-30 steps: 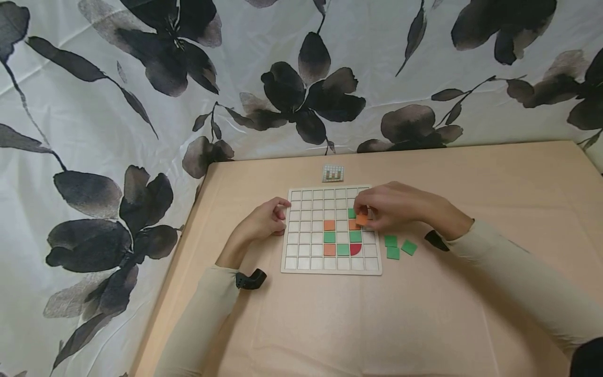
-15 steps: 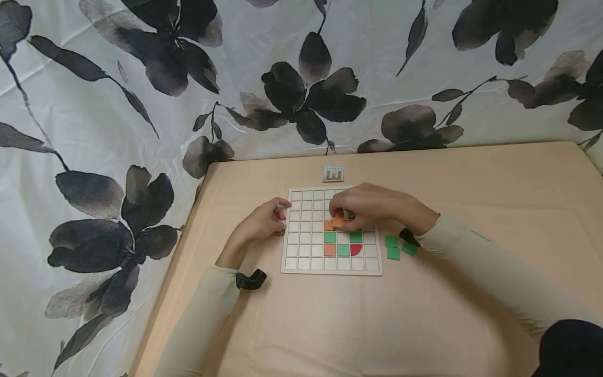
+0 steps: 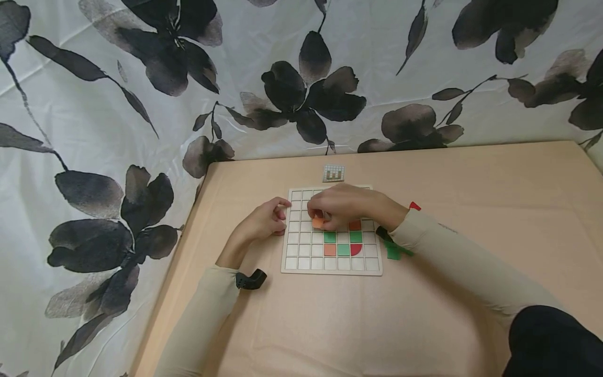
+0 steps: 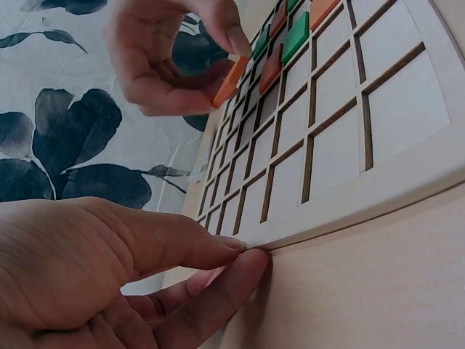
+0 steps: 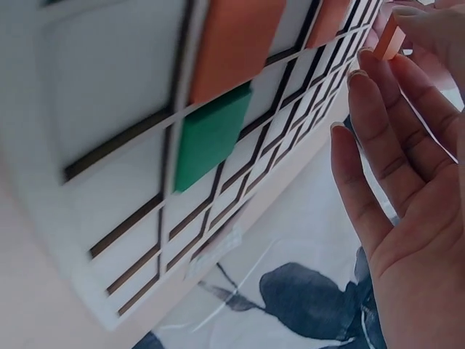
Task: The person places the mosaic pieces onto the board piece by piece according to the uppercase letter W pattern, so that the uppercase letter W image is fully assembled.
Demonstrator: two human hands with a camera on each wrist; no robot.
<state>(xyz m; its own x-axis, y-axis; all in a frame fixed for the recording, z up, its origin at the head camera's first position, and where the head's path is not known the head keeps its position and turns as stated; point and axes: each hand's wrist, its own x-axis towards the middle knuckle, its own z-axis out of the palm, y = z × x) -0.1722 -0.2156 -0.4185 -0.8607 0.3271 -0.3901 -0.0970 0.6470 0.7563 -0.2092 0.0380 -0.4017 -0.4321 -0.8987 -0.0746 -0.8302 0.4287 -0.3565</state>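
Note:
A white grid board (image 3: 301, 264) lies on the table, with orange, green and red tiles in some of its squares. My right hand (image 3: 346, 204) pinches an orange square tile (image 4: 230, 81) between thumb and fingertips, held above the board's left-middle squares. That hand hides part of the grid in the head view. At the board's left edge, my left hand (image 3: 264, 217) pinches the rim between thumb and index finger, as the left wrist view shows. On the board, a green tile (image 3: 330, 237), an orange tile (image 3: 330, 250) and a rounded red tile (image 3: 355, 249) are visible.
Loose green tiles (image 3: 393, 253) lie right of the board, partly under the right forearm. A red piece (image 3: 415, 206) shows behind the right sleeve. A small patterned card (image 3: 333, 173) lies beyond the board. Floral fabric (image 3: 282, 78) hangs behind the table (image 3: 330, 324).
My right hand has moved left across the board, carrying the orange tile from the right-hand columns to the left-middle squares. The red piece has come into view. The left hand has stayed put.

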